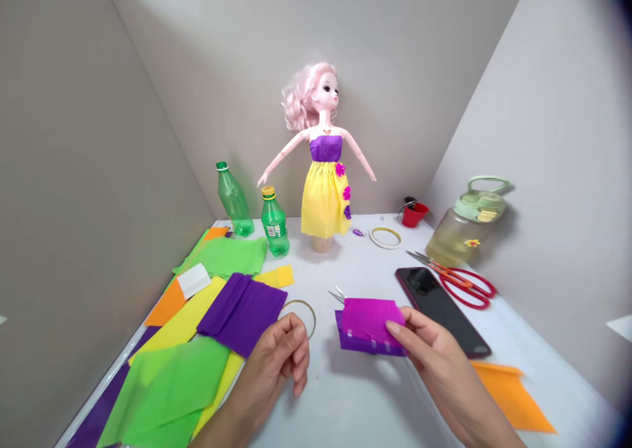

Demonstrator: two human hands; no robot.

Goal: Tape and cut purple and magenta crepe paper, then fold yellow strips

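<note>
My right hand (pixel 429 343) pinches a magenta piece of crepe paper (pixel 370 313) together with a purple piece (pixel 360 345) under it, by their right edge. Small shiny marks, perhaps clear tape, show along the lower part of the magenta piece. Metal tips of a small tool (pixel 338 295), perhaps scissors, stick out behind the papers; the remainder is hidden. My left hand (pixel 281 352) is loosely closed above the table, its fingers curled, with nothing visible in them. Just behind it lies a thin gold-coloured ring (pixel 312 313), beside a folded purple paper (pixel 241 313).
A pink-haired doll (pixel 326 185) in a purple and yellow dress stands at the back. Green bottles (pixel 275 227) and coloured papers (pixel 168 382) are on the left. To the right are a phone (pixel 444 313), red-handled scissors (pixel 464 287), a jug (pixel 447 237) and orange paper (pixel 518 398).
</note>
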